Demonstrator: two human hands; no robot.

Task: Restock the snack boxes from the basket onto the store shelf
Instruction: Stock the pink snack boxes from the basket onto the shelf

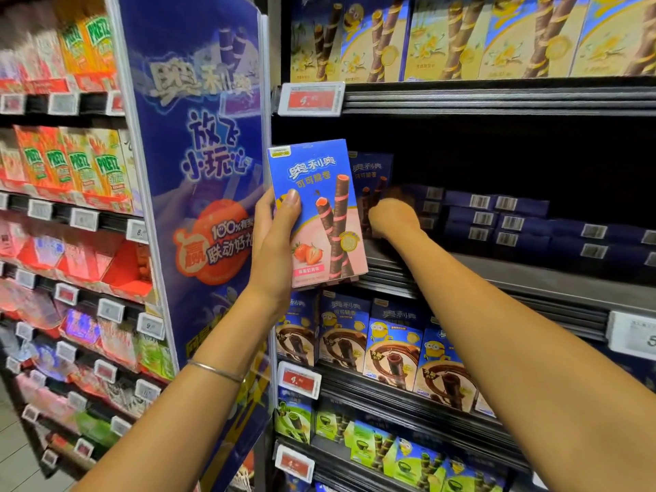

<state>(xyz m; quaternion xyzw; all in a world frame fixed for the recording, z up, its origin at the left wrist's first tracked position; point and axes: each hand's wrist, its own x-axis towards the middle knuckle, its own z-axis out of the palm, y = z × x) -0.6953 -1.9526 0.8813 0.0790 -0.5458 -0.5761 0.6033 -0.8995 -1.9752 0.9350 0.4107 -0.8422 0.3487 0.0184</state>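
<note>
At frame centre the left hand (275,239) grips a snack box (316,211) upright, thumb across its front; the right hand (392,220) reaches the standing box (372,172) on the shelf (514,273), fingers blurred, grip unclear; best steady that one, then slide the held box flush before it.

My right hand (392,218) is blurred, fingertips lost beside the blue-and-pink cardboard snack box (316,211), so I can't tell its grip. The white price tag (635,333) is cut by the right edge.

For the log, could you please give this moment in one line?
left hand: holds strawberry box | right hand: at shelved box, blurred
</note>
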